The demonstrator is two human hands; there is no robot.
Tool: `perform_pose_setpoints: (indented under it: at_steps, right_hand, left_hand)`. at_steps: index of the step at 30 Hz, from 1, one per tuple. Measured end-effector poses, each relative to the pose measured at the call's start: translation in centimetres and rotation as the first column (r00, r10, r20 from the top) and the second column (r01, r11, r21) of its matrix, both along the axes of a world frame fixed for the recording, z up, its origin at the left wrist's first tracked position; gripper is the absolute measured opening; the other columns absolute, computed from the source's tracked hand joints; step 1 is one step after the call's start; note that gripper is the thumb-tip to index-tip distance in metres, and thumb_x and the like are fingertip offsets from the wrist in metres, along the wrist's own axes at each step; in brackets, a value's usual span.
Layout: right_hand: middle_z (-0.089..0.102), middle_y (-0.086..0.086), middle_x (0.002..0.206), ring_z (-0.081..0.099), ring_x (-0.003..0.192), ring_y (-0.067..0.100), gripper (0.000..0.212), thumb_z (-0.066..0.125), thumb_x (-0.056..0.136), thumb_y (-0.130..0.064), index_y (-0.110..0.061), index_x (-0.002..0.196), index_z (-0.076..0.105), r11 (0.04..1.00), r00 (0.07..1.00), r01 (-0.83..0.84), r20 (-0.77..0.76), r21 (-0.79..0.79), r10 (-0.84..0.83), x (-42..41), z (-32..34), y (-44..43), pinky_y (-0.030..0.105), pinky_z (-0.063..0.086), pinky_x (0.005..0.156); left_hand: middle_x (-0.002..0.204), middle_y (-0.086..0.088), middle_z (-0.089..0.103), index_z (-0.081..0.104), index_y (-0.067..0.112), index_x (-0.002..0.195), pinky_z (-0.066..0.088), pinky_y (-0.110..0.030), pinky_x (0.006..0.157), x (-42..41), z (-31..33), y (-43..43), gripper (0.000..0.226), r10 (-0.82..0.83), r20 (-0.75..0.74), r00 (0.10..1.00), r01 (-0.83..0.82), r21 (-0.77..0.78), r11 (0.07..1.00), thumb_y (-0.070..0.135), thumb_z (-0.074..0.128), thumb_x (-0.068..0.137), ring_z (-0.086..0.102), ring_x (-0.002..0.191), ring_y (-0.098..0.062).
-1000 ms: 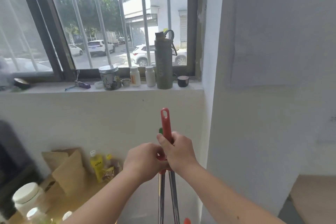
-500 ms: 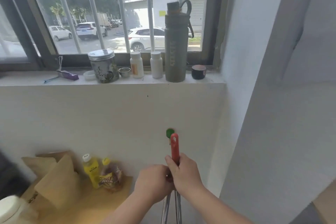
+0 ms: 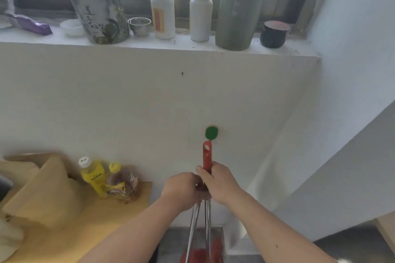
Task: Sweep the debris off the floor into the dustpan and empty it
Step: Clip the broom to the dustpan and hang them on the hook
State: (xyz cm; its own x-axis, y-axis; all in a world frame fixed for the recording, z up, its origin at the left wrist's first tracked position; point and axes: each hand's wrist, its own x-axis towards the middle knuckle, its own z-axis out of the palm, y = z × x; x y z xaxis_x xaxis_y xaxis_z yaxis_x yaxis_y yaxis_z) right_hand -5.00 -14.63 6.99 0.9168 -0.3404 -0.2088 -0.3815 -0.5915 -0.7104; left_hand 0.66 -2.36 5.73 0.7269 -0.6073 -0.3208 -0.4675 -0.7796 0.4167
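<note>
Two thin metal poles rise side by side from the floor. The right pole ends in a red broom handle [image 3: 207,156] with a hanging hole, and my right hand [image 3: 218,183] is closed around it. My left hand [image 3: 183,190] grips the other handle [image 3: 195,218], the dustpan's pole, right beside it. A green hook [image 3: 211,133] is stuck on the white wall just above the red handle tip. The red dustpan or broom head [image 3: 201,254] shows at the bottom edge on grey floor; I cannot tell which it is.
A wooden table [image 3: 85,226] at left carries a yellow bottle [image 3: 94,177], a snack bag [image 3: 121,186] and brown paper bags [image 3: 42,194]. The windowsill [image 3: 149,47] above holds a tea jar, white bottles and a green flask [image 3: 237,6]. A white wall corner [image 3: 320,156] stands at right.
The view has dropped and drawn closer to the wall. Both hands stayed clasped on the handles, and the red handle tip now sits just under the green hook.
</note>
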Motion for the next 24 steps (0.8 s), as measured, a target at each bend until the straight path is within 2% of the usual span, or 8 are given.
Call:
perform_pose_setpoints:
  at_steps: [3, 6, 9, 13, 16, 18, 22, 24]
  right_hand:
    - [0.060, -0.004, 0.079, 0.059, 0.075, 0.016, 0.030, 0.049, 0.097, -0.050, -0.027, 0.078, 0.052, 0.998, 1.000, -0.022, -0.011, 0.065, 0.022, 0.7, -1.1, -0.9, 0.032, 0.046, 0.071]
    - [0.055, -0.008, 0.072, 0.053, 0.066, 0.010, 0.030, 0.051, 0.096, -0.047, -0.032, 0.071, 0.046, 0.993, 1.000, -0.021, -0.018, 0.118, 0.024, 1.5, -2.0, -1.8, 0.030, 0.041, 0.066]
    - [0.056, -0.007, 0.070, 0.054, 0.064, 0.012, 0.029, 0.053, 0.096, -0.044, -0.030, 0.071, 0.048, 0.986, 0.999, -0.019, -0.023, 0.166, 0.023, 2.0, -2.7, -2.6, 0.029, 0.042, 0.065]
    - [0.055, -0.006, 0.069, 0.053, 0.063, 0.010, 0.032, 0.054, 0.096, -0.043, -0.025, 0.069, 0.048, 0.982, 0.998, -0.034, -0.041, 0.185, 0.043, 2.7, -3.5, -3.6, 0.025, 0.041, 0.061]
    - [0.057, -0.002, 0.070, 0.056, 0.065, 0.017, 0.037, 0.054, 0.090, -0.049, -0.018, 0.070, 0.049, 0.970, 0.996, -0.035, -0.065, 0.241, 0.053, 3.2, -4.2, -4.0, 0.036, 0.052, 0.069]
    - [0.058, 0.000, 0.071, 0.055, 0.066, 0.017, 0.036, 0.054, 0.090, -0.048, -0.017, 0.072, 0.050, 0.967, 0.996, -0.035, -0.065, 0.252, 0.053, 3.4, -4.7, -4.2, 0.036, 0.051, 0.071]
    - [0.058, -0.002, 0.070, 0.055, 0.065, 0.015, 0.034, 0.055, 0.093, -0.042, -0.018, 0.070, 0.051, 0.963, 0.996, -0.042, -0.060, 0.265, 0.060, 4.1, -5.3, -4.5, 0.029, 0.046, 0.066]
    - [0.056, -0.003, 0.068, 0.055, 0.064, 0.015, 0.034, 0.056, 0.094, -0.040, -0.020, 0.067, 0.050, 0.960, 0.996, -0.046, -0.064, 0.277, 0.066, 4.5, -5.5, -4.7, 0.029, 0.047, 0.067]
  left_hand:
    - [0.070, 0.015, 0.073, 0.073, 0.033, 0.081, 0.060, -0.030, 0.071, 1.2, -2.0, -0.6, 0.034, 0.001, -0.031, 1.000, 0.000, 0.008, 1.000, 0.065, 0.062, 0.075, 0.068, 0.067, -0.005]
    - [0.069, 0.018, 0.073, 0.073, 0.038, 0.082, 0.058, -0.027, 0.067, 2.1, -3.3, -1.2, 0.030, 0.008, -0.055, 0.998, -0.008, 0.001, 1.000, 0.065, 0.062, 0.073, 0.067, 0.067, -0.002]
    - [0.068, 0.018, 0.072, 0.073, 0.038, 0.083, 0.058, -0.026, 0.065, 2.9, -4.1, -1.8, 0.033, 0.011, -0.050, 0.999, -0.011, 0.007, 1.000, 0.067, 0.062, 0.071, 0.066, 0.066, -0.001]
    - [0.070, 0.018, 0.072, 0.075, 0.036, 0.085, 0.054, -0.021, 0.060, 3.5, -5.0, -2.4, 0.051, 0.035, -0.062, 0.997, -0.035, -0.001, 0.999, 0.078, 0.053, 0.064, 0.064, 0.062, 0.003]
    - [0.072, 0.018, 0.072, 0.075, 0.034, 0.083, 0.058, -0.026, 0.068, 3.7, -5.7, -2.8, 0.062, 0.040, -0.035, 0.999, -0.040, -0.002, 0.999, 0.081, 0.043, 0.059, 0.066, 0.067, -0.002]
    - [0.073, 0.018, 0.072, 0.074, 0.034, 0.081, 0.058, -0.028, 0.072, 3.9, -6.1, -3.0, 0.060, 0.041, -0.031, 0.999, -0.041, -0.002, 0.999, 0.081, 0.043, 0.060, 0.066, 0.070, -0.004]
    - [0.072, 0.017, 0.071, 0.074, 0.034, 0.081, 0.055, -0.026, 0.067, 4.6, -6.4, -3.3, 0.049, 0.032, -0.020, 0.999, -0.032, 0.002, 0.999, 0.075, 0.051, 0.068, 0.066, 0.070, -0.006]
    - [0.072, 0.017, 0.071, 0.074, 0.035, 0.082, 0.055, -0.026, 0.067, 5.0, -6.7, -3.5, 0.053, 0.035, -0.018, 0.999, -0.035, 0.003, 0.999, 0.078, 0.049, 0.066, 0.065, 0.070, -0.005]
